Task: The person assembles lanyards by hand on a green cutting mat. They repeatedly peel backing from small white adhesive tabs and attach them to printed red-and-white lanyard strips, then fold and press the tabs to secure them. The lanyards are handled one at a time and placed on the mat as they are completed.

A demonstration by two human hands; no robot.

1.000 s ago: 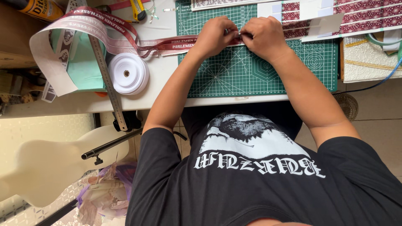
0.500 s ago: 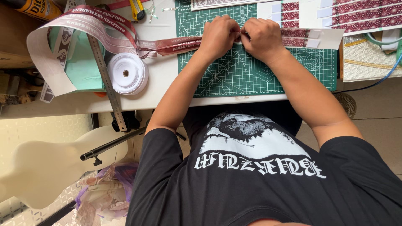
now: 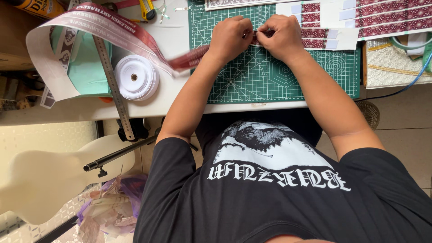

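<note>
My left hand (image 3: 231,38) and my right hand (image 3: 280,37) are close together over the far part of a green cutting mat (image 3: 270,76). Both pinch a dark red printed ribbon (image 3: 135,38) at the point where the hands meet. The ribbon runs left from my left hand and loops in a long curl over the white table. To the right of my right hand lie cut red patterned ribbon strips (image 3: 342,27) with white backing pieces. What is between my fingertips is mostly hidden by the knuckles.
A white tape roll (image 3: 135,77) and a steel ruler (image 3: 114,90) lie left of the mat, beside a mint-green box (image 3: 87,67). A yellow cutter (image 3: 147,9) sits at the far edge. A blue cable (image 3: 405,85) runs at right. A pale mannequin form (image 3: 49,175) stands below left.
My hands stayed together on the ribbon and shifted slightly. The ribbon section left of my left hand has moved and looks blurred.
</note>
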